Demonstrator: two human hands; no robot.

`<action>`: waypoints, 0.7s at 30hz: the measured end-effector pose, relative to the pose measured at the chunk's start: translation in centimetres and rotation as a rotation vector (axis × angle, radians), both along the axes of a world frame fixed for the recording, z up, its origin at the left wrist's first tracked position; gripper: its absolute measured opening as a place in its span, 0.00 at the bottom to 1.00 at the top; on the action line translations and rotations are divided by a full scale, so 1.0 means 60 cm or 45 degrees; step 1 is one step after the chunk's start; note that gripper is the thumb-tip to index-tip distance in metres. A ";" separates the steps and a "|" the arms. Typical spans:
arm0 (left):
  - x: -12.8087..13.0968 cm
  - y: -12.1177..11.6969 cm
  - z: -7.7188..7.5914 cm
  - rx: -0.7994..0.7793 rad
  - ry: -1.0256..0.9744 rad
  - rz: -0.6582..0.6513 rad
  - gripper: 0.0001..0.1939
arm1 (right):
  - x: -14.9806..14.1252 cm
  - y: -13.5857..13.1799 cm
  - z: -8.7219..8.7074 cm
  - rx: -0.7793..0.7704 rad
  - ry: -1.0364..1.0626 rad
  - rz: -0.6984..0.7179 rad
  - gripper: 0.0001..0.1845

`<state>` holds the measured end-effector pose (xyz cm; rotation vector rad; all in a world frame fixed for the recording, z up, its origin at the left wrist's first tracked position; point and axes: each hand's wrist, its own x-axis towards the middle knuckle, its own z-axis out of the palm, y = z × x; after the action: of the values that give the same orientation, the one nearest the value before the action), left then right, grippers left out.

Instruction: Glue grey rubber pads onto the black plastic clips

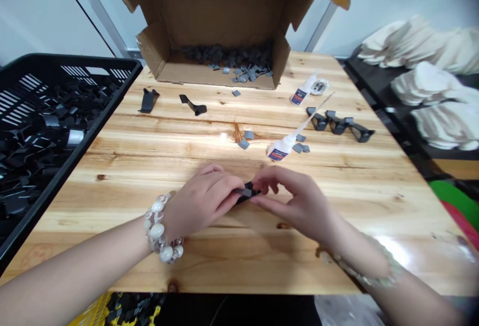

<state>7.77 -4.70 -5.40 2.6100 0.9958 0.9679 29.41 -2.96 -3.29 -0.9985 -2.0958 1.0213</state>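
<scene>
Between my two hands, low over the middle of the wooden table, is a small black plastic part [247,193], mostly covered by fingers. My left hand [209,193] is closed on its left end. My right hand [290,191] pinches its right end between thumb and fingers. A glue bottle [280,147] with a long thin nozzle lies just beyond my right hand. Small grey pads [246,139] rest on the wood ahead of my hands, and more grey pads [301,148] lie beside the bottle's nozzle.
A cardboard box [220,79] with many grey pads stands at the back. On the left, a black crate [71,156] is full of black parts. Two loose black parts [148,100] lie near it. A second glue bottle [301,91], a tape roll [320,86] and three black pieces [339,124] sit back right.
</scene>
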 end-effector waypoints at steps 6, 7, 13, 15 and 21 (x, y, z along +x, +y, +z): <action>-0.004 -0.001 -0.002 -0.019 -0.100 -0.091 0.06 | -0.014 -0.021 -0.017 0.360 0.122 0.111 0.07; -0.005 0.000 -0.003 -0.023 -0.108 -0.081 0.05 | -0.013 -0.021 -0.017 0.395 0.141 0.138 0.09; -0.008 -0.002 -0.002 0.012 -0.149 -0.087 0.05 | -0.011 -0.016 -0.016 0.463 0.167 0.240 0.12; -0.009 -0.002 0.001 0.020 -0.158 -0.094 0.07 | -0.012 -0.016 -0.017 0.478 0.153 0.232 0.13; -0.012 -0.003 0.003 0.034 -0.135 -0.159 0.08 | -0.011 -0.016 -0.012 0.523 0.180 0.221 0.14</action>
<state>7.04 -4.86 -5.22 2.5764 0.7904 1.0830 28.75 -3.92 -4.03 -0.5340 -2.1792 0.6746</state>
